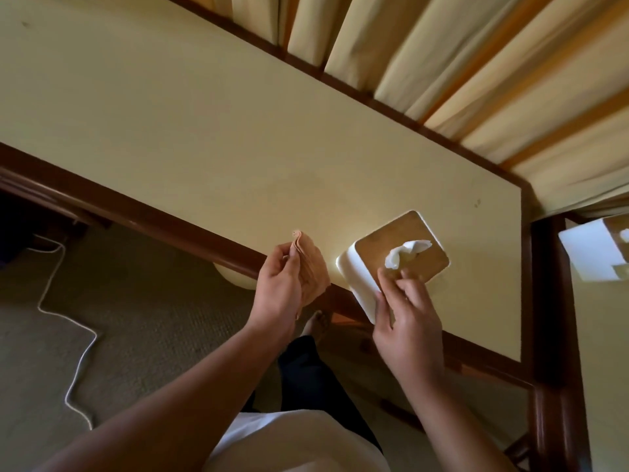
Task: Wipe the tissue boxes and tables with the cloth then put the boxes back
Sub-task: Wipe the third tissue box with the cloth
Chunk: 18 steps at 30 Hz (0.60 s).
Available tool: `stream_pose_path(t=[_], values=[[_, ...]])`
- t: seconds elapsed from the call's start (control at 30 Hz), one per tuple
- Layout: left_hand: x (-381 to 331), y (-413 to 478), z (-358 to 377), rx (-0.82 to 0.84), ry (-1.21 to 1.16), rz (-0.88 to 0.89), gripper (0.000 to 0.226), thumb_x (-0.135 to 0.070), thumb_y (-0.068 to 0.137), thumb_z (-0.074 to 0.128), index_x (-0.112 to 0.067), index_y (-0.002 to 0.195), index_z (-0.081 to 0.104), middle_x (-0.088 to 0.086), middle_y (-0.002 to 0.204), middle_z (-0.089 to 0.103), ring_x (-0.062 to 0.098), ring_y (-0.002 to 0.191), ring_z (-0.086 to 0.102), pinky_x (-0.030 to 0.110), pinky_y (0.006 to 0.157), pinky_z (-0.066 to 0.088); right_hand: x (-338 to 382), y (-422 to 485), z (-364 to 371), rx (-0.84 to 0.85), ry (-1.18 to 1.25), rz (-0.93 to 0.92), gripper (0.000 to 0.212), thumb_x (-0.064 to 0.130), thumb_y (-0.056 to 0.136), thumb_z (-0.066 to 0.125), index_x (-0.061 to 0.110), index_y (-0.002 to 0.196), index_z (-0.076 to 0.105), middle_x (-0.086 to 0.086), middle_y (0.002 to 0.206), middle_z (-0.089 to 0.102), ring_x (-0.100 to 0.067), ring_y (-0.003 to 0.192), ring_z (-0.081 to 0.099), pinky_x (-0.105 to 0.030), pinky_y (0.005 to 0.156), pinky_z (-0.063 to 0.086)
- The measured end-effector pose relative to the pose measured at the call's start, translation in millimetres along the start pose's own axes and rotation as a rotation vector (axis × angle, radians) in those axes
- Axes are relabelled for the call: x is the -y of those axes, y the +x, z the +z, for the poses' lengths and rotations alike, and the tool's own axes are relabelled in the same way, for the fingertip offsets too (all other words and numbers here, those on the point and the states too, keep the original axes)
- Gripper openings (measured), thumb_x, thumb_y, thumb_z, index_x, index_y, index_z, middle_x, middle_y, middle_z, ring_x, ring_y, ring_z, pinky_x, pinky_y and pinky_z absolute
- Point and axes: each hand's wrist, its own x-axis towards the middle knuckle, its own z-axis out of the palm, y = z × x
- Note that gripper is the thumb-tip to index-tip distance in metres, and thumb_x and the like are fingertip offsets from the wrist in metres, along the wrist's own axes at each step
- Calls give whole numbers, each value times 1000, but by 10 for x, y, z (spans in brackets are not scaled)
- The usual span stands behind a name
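Person: bare forearms, no sleeves in view; white top [292,441]; dark trousers [306,373]; bare foot [318,323]; left hand [279,287], right hand [408,321] ungloved.

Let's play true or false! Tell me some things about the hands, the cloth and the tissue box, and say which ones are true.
1. The left hand holds a folded cloth. True.
2. The tissue box has a blue lid. False: its lid is brown, on a white body.
3. The right hand touches the tissue box. True.
4. No tissue sticks out of the box. False: a white tissue pokes out of the top.
5. The box lies on the carpet. False: it is at the near edge of the table.
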Motion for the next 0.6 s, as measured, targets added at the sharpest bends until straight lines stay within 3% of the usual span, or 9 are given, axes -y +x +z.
stream_pose_path(t=[0.27, 0.37, 0.47, 0.6], values=[[-4, -12, 29, 55, -1, -4, 24, -30, 113, 46, -19, 120, 66, 5, 109, 77, 24, 108, 74, 58, 106, 54, -138, -93, -90, -37, -10, -23, 45, -12, 84, 73, 4, 126, 72, -9, 125, 71, -26, 125, 63, -50, 98, 57], [30, -6, 36, 75, 15, -11, 22, -31, 113, 46, -24, 118, 66, 3, 110, 77, 22, 108, 75, 56, 103, 57, -177, -105, -92, -25, 9, -30, 45, -14, 82, 73, 2, 124, 73, -10, 126, 71, -27, 126, 63, -46, 98, 58], [65, -21, 28, 90, 19, -17, 21, -32, 112, 46, -28, 118, 66, -3, 108, 78, 17, 108, 75, 50, 100, 60, -268, -115, -86, -20, 26, 7, 43, -16, 83, 72, 1, 123, 72, -11, 129, 69, -28, 128, 62, -50, 96, 60], [115, -60, 38, 105, 13, -10, 20, -31, 113, 45, -27, 118, 64, 1, 108, 78, 17, 106, 76, 44, 95, 62, -198, -195, -84, -75, 11, 7, 34, -6, 93, 66, -1, 127, 70, -13, 132, 67, -28, 129, 61, -50, 95, 60]])
